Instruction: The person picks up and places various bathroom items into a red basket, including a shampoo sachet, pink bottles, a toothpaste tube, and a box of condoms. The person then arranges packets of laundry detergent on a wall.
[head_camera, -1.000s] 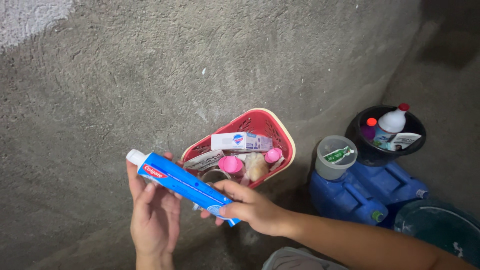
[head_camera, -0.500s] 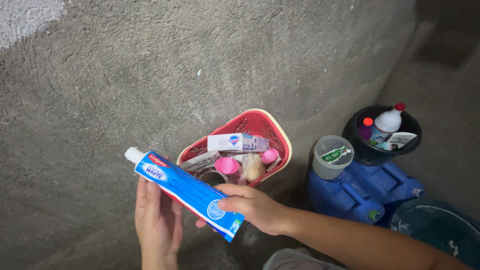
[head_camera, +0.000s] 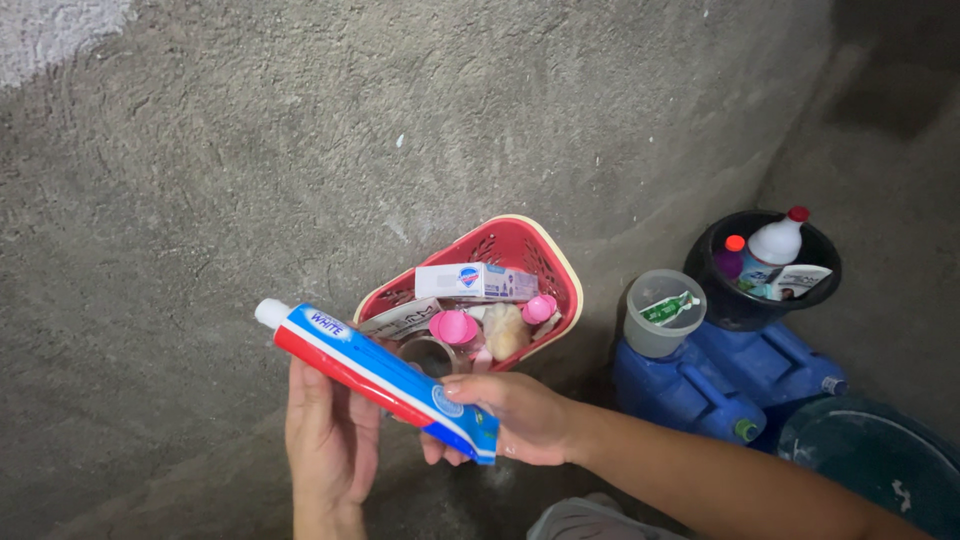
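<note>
Rolled since a moment ago to show its red stripe, the toothpaste tube at lower centre lies across the spread left hand, right hand pinching its crimped end, below the red basket.

The toothpaste tube has rolled in the grip, its red edge now facing up where blue showed before. The right hand has slid nearer, cupping the crimped end; the left hand has shifted slightly right beneath it.
</note>
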